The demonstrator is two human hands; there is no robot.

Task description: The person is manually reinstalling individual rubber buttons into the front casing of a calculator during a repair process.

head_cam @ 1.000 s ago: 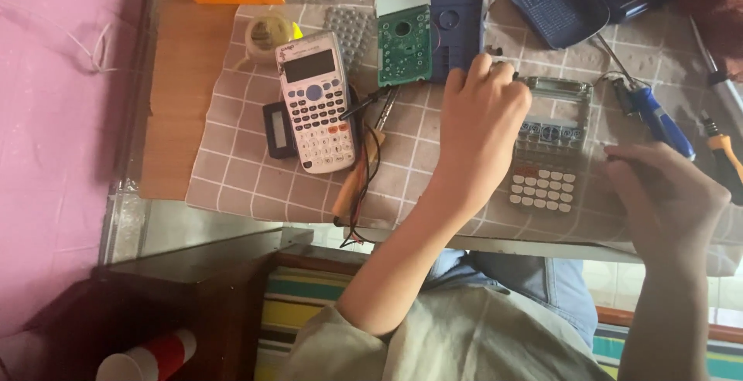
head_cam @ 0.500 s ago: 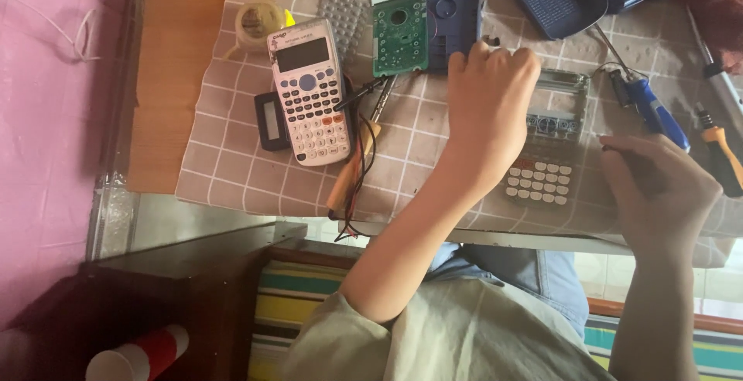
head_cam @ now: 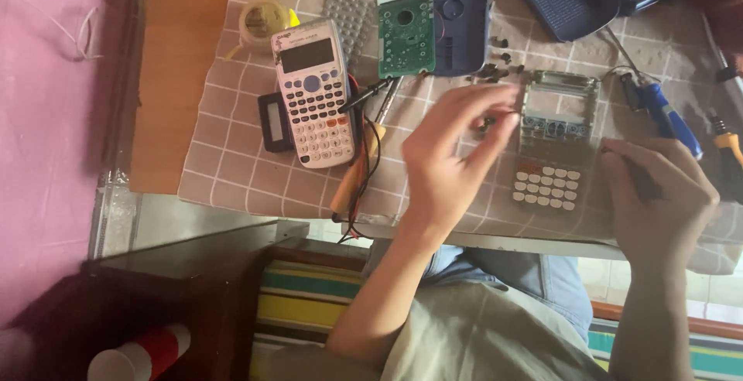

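the left hand point(head_cam: 449, 160) is pinching what looks like a tiny dark screw point(head_cam: 486, 124) between thumb and fingertips, just beside the opened calculator front point(head_cam: 553, 145) lying on the checked cloth point(head_cam: 232, 157); it could be slipping and getting lost among the loose screws point(head_cam: 495, 68). the right hand point(head_cam: 658, 195) is clenching a thin dark tool. the calculator front is lying lengthwise, screen end pointing away from the person

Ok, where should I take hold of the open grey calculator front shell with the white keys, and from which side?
Take the open grey calculator front shell by its two long side edges near the white-key end, coming from above. It lies flat on the checked cloth, so only the edges offer a grip; the left hand hovers at one side, the right hand at the other.
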